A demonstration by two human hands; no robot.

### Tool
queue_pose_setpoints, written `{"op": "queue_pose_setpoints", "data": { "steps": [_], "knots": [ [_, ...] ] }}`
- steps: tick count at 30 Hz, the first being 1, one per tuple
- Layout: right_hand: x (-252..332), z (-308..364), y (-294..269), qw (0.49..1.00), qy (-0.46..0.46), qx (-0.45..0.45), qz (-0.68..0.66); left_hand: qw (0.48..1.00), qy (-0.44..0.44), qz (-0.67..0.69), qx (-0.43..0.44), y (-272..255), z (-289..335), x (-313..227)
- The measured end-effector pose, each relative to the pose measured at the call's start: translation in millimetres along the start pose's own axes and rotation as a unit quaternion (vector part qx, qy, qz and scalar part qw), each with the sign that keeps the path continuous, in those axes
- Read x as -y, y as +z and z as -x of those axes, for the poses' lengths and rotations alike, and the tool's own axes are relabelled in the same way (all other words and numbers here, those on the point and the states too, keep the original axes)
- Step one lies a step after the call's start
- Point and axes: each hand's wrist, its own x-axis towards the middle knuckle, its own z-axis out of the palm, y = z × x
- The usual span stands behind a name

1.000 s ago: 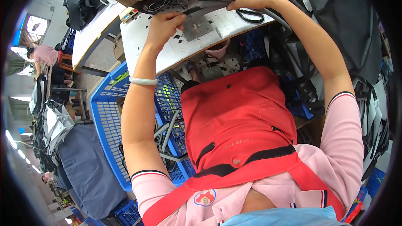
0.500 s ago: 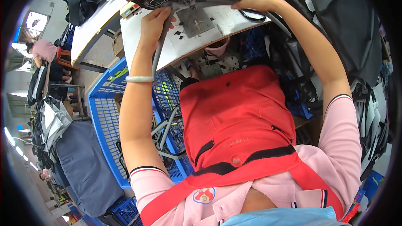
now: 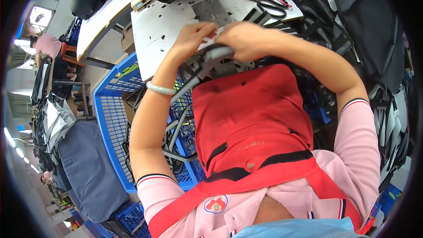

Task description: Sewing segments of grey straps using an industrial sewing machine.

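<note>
Both my hands are close together over the near edge of the worktable, blurred by motion. My right hand (image 3: pixel 246 40) is closed round a bundle of grey strips (image 3: pixel 219 53); dark strip ends stick out beyond its knuckles. From there the strips run down and left toward a blue basket (image 3: pixel 102 110). Just left of it, my left hand (image 3: pixel 194 39) has its fingers curled in a pinch above the strips. What they hold, if anything, is smeared. Black-handled scissors (image 3: pixel 269 2) lie on the table behind my right hand.
A metal plate (image 3: pixel 210 9) is set in the white worktable (image 3: pixel 152 39), with dark scraps around it. Grey and black strips lie in the basket. Black sheets (image 3: pixel 357 22) hang on the right. A person in pink (image 3: pixel 47 45) bends over at far left.
Both hands have come back from the far part of the table and closer together. The strips have moved nearer with my right hand. The scissors are now in plain sight.
</note>
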Motion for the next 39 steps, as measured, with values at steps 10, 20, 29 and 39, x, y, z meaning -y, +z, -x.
{"op": "queue_pose_setpoints", "data": {
  "steps": [10,20,29,39],
  "knots": [
    [-75.5,66.8,-53.6,0.975,0.203,-0.060,-0.073,0.993,-0.111,0.043,-0.002,-10.0,38.1,4.9],
    [-99.8,60.3,-73.9,0.953,0.235,-0.105,-0.161,0.985,0.020,-0.114,-0.129,-24.4,-0.9,-32.0],
    [-114.1,46.1,-83.5,0.945,0.241,-0.119,-0.187,0.987,-0.011,-0.065,-0.145,-35.5,-21.0,-35.1],
    [-117.8,32.2,-90.7,0.931,0.254,-0.107,-0.240,0.988,-0.027,-0.050,-0.146,-44.0,-34.1,-31.9]
  ]
}}
